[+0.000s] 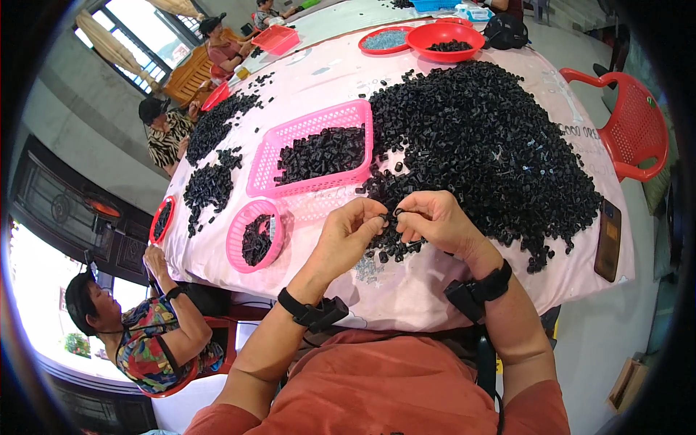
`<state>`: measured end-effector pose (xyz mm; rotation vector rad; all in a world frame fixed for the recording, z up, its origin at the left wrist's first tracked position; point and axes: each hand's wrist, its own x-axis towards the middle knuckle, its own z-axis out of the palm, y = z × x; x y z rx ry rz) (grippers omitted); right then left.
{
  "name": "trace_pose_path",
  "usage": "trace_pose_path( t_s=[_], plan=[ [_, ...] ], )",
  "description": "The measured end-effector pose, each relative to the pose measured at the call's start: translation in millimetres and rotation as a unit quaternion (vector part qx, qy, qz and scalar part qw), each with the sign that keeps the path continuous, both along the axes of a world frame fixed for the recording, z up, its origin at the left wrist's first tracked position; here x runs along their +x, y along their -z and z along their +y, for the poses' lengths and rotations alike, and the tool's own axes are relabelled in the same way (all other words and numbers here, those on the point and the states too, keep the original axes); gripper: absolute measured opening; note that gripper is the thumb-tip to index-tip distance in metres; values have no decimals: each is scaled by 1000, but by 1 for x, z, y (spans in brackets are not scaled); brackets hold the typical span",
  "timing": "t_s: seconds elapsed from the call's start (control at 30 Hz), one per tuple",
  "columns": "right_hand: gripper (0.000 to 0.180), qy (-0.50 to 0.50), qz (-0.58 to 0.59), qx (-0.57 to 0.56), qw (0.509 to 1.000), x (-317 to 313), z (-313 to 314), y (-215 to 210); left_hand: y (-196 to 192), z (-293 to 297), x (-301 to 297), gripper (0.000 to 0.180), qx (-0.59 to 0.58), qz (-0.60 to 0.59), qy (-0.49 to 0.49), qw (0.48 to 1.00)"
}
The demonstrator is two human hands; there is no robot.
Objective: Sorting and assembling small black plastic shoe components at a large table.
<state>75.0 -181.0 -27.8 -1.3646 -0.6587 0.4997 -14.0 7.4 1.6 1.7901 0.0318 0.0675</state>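
My left hand [353, 230] pinches a small black plastic piece [385, 217] between thumb and fingers. Close beside it, my right hand [435, 223] holds another small black piece [398, 212] the same way, its curved edge showing at the fingertips. Both hands hover over the near edge of a large heap of black plastic pieces [471, 138]. Below them on the cloth lies a small patch of clear or silvery bits [368, 268]. A pink rectangular basket [312, 187] with black pieces in it stands beyond my left hand, and a round pink basket [233, 239] stands to its left.
A phone [608, 241] lies at the table's right edge, near a red chair [638, 127]. Red bowls [444, 32] and a dark cap [506, 31] sit at the far side. Several people work along the left; the nearest person [163, 333] sits in a patterned shirt.
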Motion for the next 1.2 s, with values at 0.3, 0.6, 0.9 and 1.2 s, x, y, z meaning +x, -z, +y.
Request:
trace_pose_path(
  t_s=[0.3,0.6,0.9,1.2],
  plan=[
    [14,-33,17,5,999,0,-1,1,-1,-8,1,16,114,-45,-19,992],
    [15,-42,11,3,999,-1,0,-1,-2,-13,1,13,53,-32,-44,997],
    [16,-42,10,6,999,-1,2,1,-11,-12,-1,14,252,-124,-13,960],
    [16,-42,6,9,999,-1,1,5,-15,-16,-2,12,268,-98,-26,958]
  ],
)
